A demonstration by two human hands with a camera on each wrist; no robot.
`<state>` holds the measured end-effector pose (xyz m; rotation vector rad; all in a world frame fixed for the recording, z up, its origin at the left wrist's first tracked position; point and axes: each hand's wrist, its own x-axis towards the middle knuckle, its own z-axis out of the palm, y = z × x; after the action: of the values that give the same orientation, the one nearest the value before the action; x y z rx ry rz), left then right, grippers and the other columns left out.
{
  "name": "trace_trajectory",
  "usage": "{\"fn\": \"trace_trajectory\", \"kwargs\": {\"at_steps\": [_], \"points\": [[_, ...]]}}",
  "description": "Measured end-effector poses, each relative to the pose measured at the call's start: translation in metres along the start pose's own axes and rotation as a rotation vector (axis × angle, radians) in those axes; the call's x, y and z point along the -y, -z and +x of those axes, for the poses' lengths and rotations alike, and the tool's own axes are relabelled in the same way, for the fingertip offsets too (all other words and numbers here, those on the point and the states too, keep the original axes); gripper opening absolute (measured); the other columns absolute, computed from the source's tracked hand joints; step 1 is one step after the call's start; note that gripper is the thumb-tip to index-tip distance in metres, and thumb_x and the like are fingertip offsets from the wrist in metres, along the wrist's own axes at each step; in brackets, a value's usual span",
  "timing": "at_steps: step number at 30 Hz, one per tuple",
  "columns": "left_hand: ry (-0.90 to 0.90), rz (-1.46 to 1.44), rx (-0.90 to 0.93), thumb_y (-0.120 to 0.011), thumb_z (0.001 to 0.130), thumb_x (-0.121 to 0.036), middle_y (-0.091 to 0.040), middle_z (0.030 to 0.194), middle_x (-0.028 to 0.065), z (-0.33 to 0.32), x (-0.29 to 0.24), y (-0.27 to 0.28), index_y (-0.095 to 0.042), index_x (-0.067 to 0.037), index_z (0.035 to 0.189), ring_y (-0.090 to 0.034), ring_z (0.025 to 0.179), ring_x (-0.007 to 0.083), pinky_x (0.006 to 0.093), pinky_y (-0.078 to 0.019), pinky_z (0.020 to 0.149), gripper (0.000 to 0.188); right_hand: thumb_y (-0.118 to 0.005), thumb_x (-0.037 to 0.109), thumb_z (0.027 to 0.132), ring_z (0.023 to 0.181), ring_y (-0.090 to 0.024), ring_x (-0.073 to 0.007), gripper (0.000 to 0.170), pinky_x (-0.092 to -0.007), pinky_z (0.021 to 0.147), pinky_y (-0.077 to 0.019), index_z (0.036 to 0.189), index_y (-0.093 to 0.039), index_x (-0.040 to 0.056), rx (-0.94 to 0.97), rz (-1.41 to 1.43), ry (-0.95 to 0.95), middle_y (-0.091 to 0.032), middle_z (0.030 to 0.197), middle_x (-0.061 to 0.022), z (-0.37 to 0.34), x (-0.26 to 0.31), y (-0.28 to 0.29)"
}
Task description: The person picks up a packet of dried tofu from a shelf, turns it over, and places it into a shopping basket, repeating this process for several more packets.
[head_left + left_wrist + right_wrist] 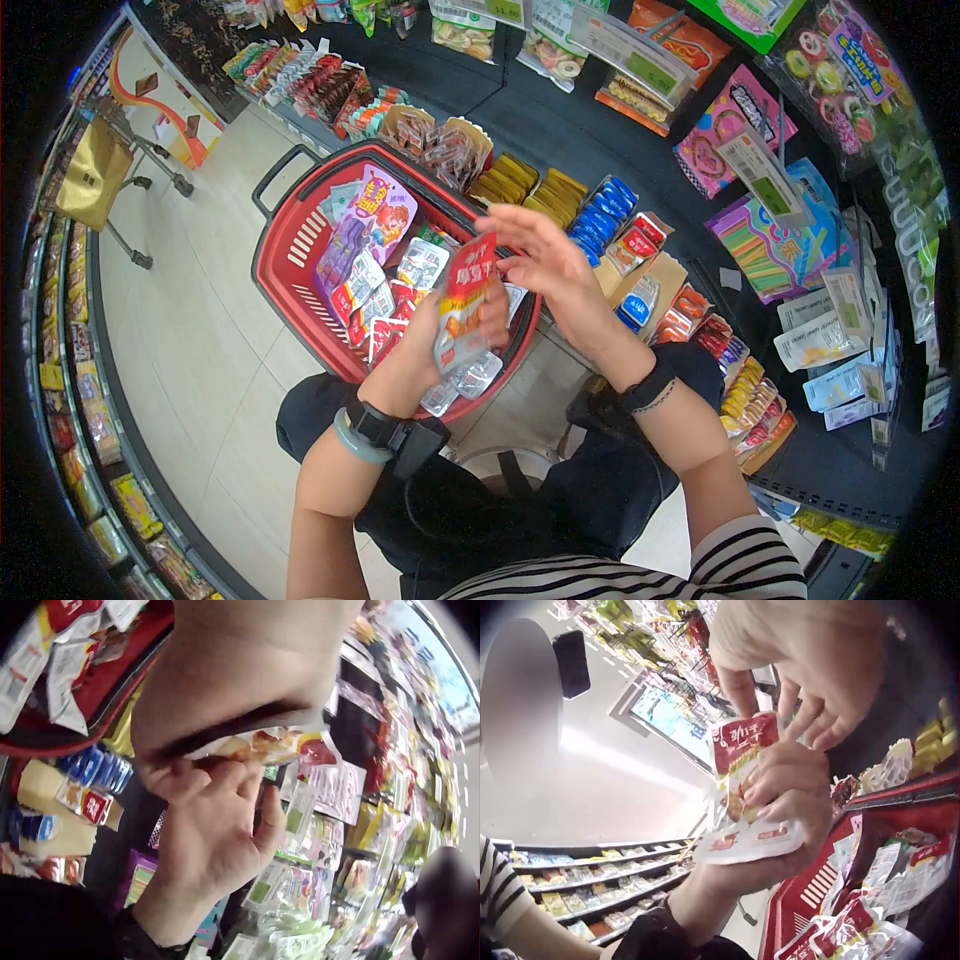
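Note:
My left hand grips a red, yellow and silver-white snack packet, holding it above the red shopping basket. In the right wrist view, the fingers of that hand wrap across the front of the packet. My right hand is at the packet's red top end, fingers loosely bent and thumb close to the edge. Its palm shows in the left wrist view, where the left hand partly covers the packet. Beneath, the red basket holds several similar packets and a purple pack.
Boxes of small snacks line the low shelf on the right, including blue packs and brown-gold packs. Hanging bags and price tags fill the rack above. A gold bag hangs on a trolley at the far left, near another shelf.

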<state>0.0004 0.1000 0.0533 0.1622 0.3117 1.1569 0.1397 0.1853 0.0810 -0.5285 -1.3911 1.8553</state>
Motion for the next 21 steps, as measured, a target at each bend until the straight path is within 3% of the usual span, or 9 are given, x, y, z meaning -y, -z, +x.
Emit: {"fn": "trace_trajectory", "kwargs": {"at_steps": [2, 4, 5, 6, 8, 9, 13, 15, 21], "points": [[0.119, -0.121, -0.022, -0.040, 0.091, -0.035, -0.037, 0.061, -0.0005, 0.002, 0.006, -0.002, -0.042, -0.009, 0.076, -0.036, 0.052, 0.0104, 0.0248, -0.0341, 0.053, 0.030, -0.057, 0.015, 0.084, 0.102, -0.053, -0.0153, 0.042, -0.0308, 0.093, -0.0383, 0.122, -0.045, 0.0012, 0.245, 0.091, -0.080, -0.054, 0.115, -0.0083, -0.003, 0.006, -0.002], [0.285, -0.171, 0.188, -0.040, 0.091, -0.032, -0.041, 0.063, 0.0012, 0.006, 0.010, 0.001, -0.046, -0.006, 0.081, -0.039, 0.053, 0.0117, 0.0241, -0.0342, 0.052, 0.028, -0.059, 0.011, 0.085, 0.090, -0.057, -0.0113, 0.029, -0.0256, 0.081, -0.0446, 0.110, -0.051, 0.0012, 0.196, 0.056, -0.075, -0.059, 0.101, -0.0062, -0.005, 0.009, -0.001], [0.203, -0.083, 0.119, -0.038, 0.092, -0.033, -0.055, 0.074, 0.0066, 0.005, 0.014, 0.002, -0.052, -0.003, 0.095, -0.052, 0.061, 0.0158, 0.0261, -0.0434, 0.056, 0.033, -0.060, 0.012, 0.085, 0.085, -0.058, -0.0097, 0.023, -0.0238, 0.076, -0.0457, 0.105, -0.053, 0.0016, 0.166, 0.049, -0.235, -0.061, 0.095, -0.0050, -0.008, 0.017, 0.003], [0.207, -0.083, 0.118, -0.038, 0.092, -0.033, -0.055, 0.074, 0.0066, 0.004, 0.012, -0.001, -0.052, -0.003, 0.095, -0.052, 0.061, 0.0158, 0.0261, -0.0434, 0.056, 0.033, -0.060, 0.013, 0.086, 0.079, -0.059, -0.0082, 0.018, -0.0220, 0.071, -0.0468, 0.099, -0.054, 0.0021, 0.133, 0.043, -0.395, -0.062, 0.089, -0.0039, -0.010, 0.021, 0.006], [0.010, 0.216, -0.386, -0.034, 0.092, -0.040, -0.062, 0.095, 0.0150, 0.003, 0.005, -0.011, -0.052, -0.001, 0.109, -0.063, 0.076, 0.0256, 0.0353, -0.0523, 0.069, 0.046, -0.059, 0.013, 0.086, 0.072, -0.058, -0.0050, 0.014, -0.0208, 0.062, -0.0457, 0.094, -0.055, 0.0032, 0.099, -0.022, -0.297, -0.063, 0.082, -0.0024, -0.005, 0.013, 0.012], [-0.068, 0.260, -0.338, -0.031, 0.093, -0.041, -0.058, 0.111, 0.0192, 0.004, 0.001, -0.013, -0.046, -0.001, 0.121, -0.061, 0.096, 0.0288, 0.0399, -0.0516, 0.082, 0.051, -0.061, 0.014, 0.086, 0.071, -0.057, -0.0044, 0.013, -0.0198, 0.061, -0.0444, 0.093, -0.056, 0.0038, 0.042, -0.052, -0.202, -0.063, 0.083, -0.0020, -0.003, 0.008, 0.015], [-0.122, 0.334, -0.324, -0.033, 0.095, -0.041, -0.062, 0.104, 0.0115, 0.005, 0.001, -0.025, -0.051, 0.000, 0.115, -0.063, 0.087, 0.0186, 0.0301, -0.0517, 0.076, 0.048, -0.064, 0.015, 0.083, 0.069, -0.055, -0.0033, 0.014, -0.0177, 0.057, -0.0413, 0.090, -0.058, 0.0053, -0.026, -0.114, -0.092, -0.063, 0.082, -0.0001, 0.000, 0.007, 0.024], [-0.246, 0.812, -0.353, -0.047, 0.094, -0.028, -0.063, 0.098, 0.0086, 0.004, 0.009, -0.017, -0.054, 0.001, 0.110, -0.063, 0.083, 0.0127, 0.0256, -0.0510, 0.072, 0.034, -0.065, 0.015, 0.083, 0.068, -0.055, -0.0031, 0.014, -0.0176, 0.057, -0.0411, 0.090, -0.058, 0.0049, -0.038, -0.133, -0.095, -0.062, 0.081, 0.0000, -0.003, 0.008, 0.027], [-0.222, 0.767, -0.320, -0.051, 0.092, -0.020, -0.064, 0.094, 0.0063, 0.007, 0.013, -0.013, -0.055, 0.001, 0.107, -0.062, 0.079, 0.0090, 0.0229, -0.0503, 0.070, 0.026, -0.066, 0.013, 0.082, 0.066, -0.053, -0.0015, 0.013, -0.0164, 0.055, -0.0403, 0.085, -0.059, 0.0028, -0.104, -0.314, -0.062, -0.062, 0.078, 0.0000, -0.007, 0.006, 0.032]]}}
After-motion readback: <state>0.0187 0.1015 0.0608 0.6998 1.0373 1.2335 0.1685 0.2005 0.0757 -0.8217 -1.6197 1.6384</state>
